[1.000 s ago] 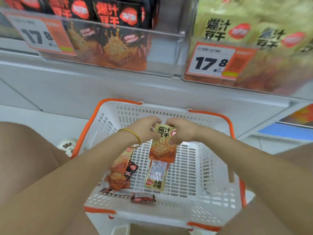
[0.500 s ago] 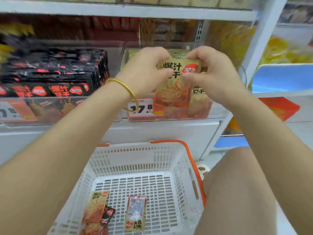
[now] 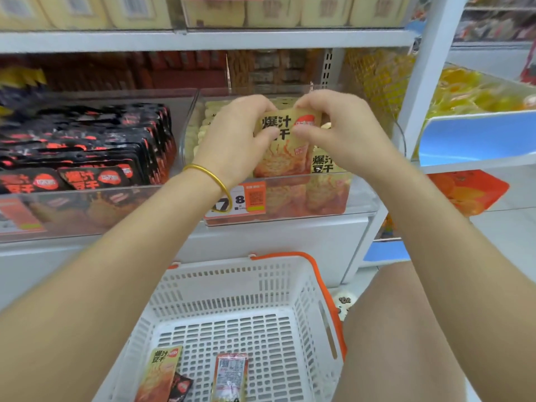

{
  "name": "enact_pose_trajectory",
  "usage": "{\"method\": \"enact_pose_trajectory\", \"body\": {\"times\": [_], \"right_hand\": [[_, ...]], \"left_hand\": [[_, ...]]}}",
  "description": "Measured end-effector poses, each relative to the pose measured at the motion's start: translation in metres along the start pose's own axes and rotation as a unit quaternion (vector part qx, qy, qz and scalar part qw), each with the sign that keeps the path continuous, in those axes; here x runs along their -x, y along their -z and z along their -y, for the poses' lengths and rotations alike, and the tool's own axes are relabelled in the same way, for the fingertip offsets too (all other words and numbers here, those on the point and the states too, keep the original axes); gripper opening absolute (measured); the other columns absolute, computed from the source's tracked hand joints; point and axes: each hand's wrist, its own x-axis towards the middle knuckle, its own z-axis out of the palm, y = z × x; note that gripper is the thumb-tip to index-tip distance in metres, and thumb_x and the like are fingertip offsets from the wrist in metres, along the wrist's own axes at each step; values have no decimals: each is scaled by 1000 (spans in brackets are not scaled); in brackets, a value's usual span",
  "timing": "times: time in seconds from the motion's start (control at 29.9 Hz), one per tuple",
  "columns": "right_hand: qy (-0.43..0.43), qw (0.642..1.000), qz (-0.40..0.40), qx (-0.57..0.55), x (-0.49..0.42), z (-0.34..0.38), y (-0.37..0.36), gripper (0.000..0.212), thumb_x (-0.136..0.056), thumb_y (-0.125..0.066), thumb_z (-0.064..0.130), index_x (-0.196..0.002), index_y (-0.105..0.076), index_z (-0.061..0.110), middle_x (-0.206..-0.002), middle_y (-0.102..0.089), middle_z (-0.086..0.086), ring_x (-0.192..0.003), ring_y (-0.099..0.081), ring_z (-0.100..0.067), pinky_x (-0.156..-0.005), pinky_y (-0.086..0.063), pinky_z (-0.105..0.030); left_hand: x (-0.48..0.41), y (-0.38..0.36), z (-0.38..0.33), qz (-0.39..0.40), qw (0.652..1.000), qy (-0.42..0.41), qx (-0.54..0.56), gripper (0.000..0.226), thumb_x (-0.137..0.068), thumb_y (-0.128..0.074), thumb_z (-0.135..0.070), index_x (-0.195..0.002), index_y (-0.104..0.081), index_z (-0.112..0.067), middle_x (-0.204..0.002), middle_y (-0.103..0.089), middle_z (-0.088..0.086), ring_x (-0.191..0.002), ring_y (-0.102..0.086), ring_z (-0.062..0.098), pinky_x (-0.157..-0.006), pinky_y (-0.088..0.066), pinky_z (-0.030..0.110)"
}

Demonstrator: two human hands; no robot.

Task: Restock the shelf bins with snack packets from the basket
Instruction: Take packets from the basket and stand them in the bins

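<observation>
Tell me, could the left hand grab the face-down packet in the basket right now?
Probably not yet. The left hand is up at the clear bin, pinching a yellow packet together with the right hand. The face-down packet lies uncovered in the basket, so once freed, likely yes.

White shelf (image 3: 284,242) — two clear bins (image 3: 359,198) on it.

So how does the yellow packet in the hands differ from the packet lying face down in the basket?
The held yellow packet is upright over the clear bin, pinched at its top by the left hand and right hand; the face-down packet lies flat on the basket floor, untouched. The held one shows its printed front, the other its label side. Both seem similar in size.
</observation>
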Motion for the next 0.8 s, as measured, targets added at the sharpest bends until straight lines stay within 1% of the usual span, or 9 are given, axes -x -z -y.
{"method": "enact_pose_trajectory", "body": {"times": [0.07, 0.13, 0.2, 0.3, 0.4, 0.47, 0.6, 0.73, 0.8], "right_hand": [[3, 999, 5, 32, -6, -2, 5, 26, -89, -63, 25, -112, -66, 13, -96, -57, 7, -88, -47, -7, -74, -32, -19], [-3, 999, 25, 46, -11, -5, 7, 26, -88, -64, 25, -110, -67, 11, -94, -59, 3, -85, -47, -8, -71, -31, -19], [-5, 996, 54, 67, -14, -7, 5, 29, -87, -66, 26, -112, -67, 10, -99, -62, -1, -89, -51, -13, -75, -35, -22], [-12, 990, 100, 98, -19, -11, -2, 35, -85, -68, 29, -114, -66, 9, -111, -65, -6, -102, -56, -21, -85, -40, -29], [-13, 983, 133, 123, -20, -15, -9, 37, -84, -70, 30, -114, -66, 10, -113, -62, -7, -106, -55, -24, -88, -41, -31], [-8, 979, 152, 137, -18, -17, -12, 37, -83, -70, 30, -114, -67, 11, -110, -59, -7, -105, -54, -25, -90, -43, -34], [5, 975, 163, 151, -12, -19, -20, 33, -79, -73, 33, -106, -70, 15, -93, -45, 0, -105, -51, -28, -89, -44, -41], [39, 964, 155, 211, -5, -16, -27, 23, -83, -67, 34, -101, -70, 20, -92, -41, 2, -106, -46, -27, -81, -39, -34], [34, 965, 143, 219, -2, -13, -27, 24, -85, -65, 33, -103, -70, 19, -95, -44, 0, -107, -45, -27, -81, -36, -35]], "left_hand": [[-2, -1, 0, -6, 1000, 7, 3, 16, -90, -59, -21, -104, -59, -14, -95, -52, -6, -87, -46, 12, -70, -29, 23], [-6, -4, 1, 2, 1000, 19, -15, 17, -89, -61, -24, -103, -60, -14, -91, -52, -5, -84, -45, 14, -69, -29, 25], [-9, -8, 3, 26, 998, 36, -35, 23, -88, -62, -26, -107, -61, -14, -90, -52, -3, -84, -47, 18, -70, -32, 27], [-9, -15, 8, 64, 995, 49, -63, 28, -87, -63, -30, -111, -62, -14, -95, -56, 3, -96, -53, 29, -81, -41, 36], [-7, -20, 11, 83, 991, 49, -97, 31, -87, -63, -34, -111, -63, -15, -102, -57, 3, -108, -48, 30, -91, -38, 39], [-6, -22, 11, 90, 987, 55, -121, 30, -86, -63, -37, -109, -64, -17, -107, -57, 4, -112, -44, 29, -91, -34, 39], [0, -30, 13, 111, 978, 44, -169, 26, -86, -63, -39, -104, -66, -20, -102, -52, 1, -112, -42, 28, -90, -30, 37], [2, -36, 15, 127, 967, 22, -219, 28, -87, -61, -37, -108, -66, -18, -109, -53, 4, -112, -41, 28, -93, -30, 39], [6, -36, 14, 115, 966, 12, -230, 28, -88, -60, -36, -109, -65, -18, -108, -53, 5, -112, -42, 29, -92, -30, 39]]}}
